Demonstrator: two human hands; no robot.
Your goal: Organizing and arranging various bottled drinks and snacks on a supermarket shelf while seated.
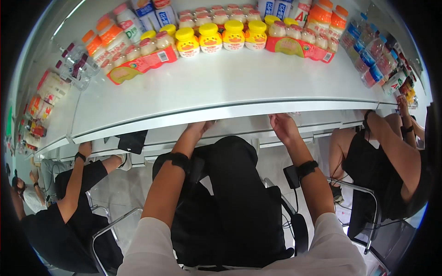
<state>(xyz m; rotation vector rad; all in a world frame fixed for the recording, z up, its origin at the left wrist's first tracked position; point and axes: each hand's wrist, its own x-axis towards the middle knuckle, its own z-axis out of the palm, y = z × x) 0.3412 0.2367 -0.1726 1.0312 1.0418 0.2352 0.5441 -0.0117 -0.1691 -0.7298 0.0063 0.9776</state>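
Observation:
Both of my hands reach under the front edge of a white shelf (221,82), above a lower ledge. My left hand (202,128) is partly hidden by the edge; something small and shiny shows at its fingertips, too little to name. My right hand (284,127) is raised beside a small clear or pinkish thing behind the fingers, and whether it grips this cannot be told. On the shelf stand several yellow-capped duck-face bottles (210,38) in a row, between a red-wrapped pack of small bottles (142,62) at left and a similar pack (299,45) at right.
Orange-capped bottles (110,32) and clear water bottles (374,51) stand farther out on the shelf. A black device (132,141) lies on the lower ledge at left. People sit close on both sides, one in black (69,234) at left. Chair frames and cables flank my legs.

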